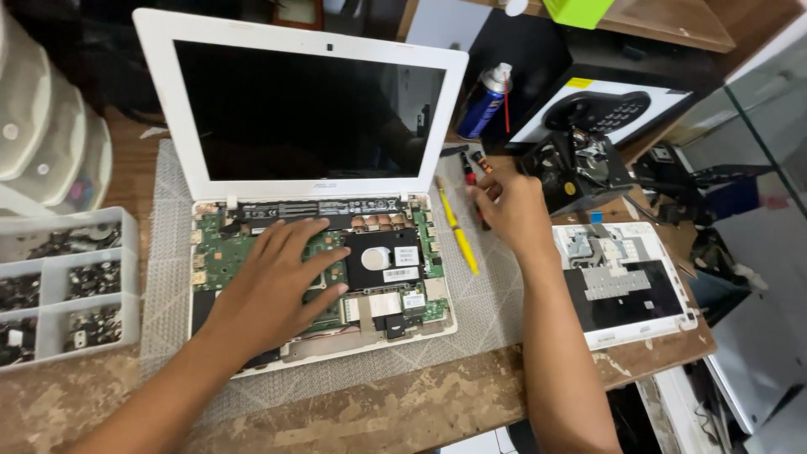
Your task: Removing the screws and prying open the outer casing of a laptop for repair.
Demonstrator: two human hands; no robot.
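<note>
The left hand [277, 282] lies flat, fingers spread, on the opened white laptop's green circuit board [220, 252]. The right hand [508, 210] grips a red-handled screwdriver [472, 172] beside a yellow tool [458, 231].

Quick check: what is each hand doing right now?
Left hand: open, flat on the opened laptop base.
Right hand: closed on a red-and-black screwdriver, beside the yellow tool.

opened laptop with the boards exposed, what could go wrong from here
1. The left hand lies flat on the bare green circuit board; pressure or static might harm parts.
2. The right hand is at a red-handled screwdriver near the laptop's edge; a slip could gouge the board.
</note>
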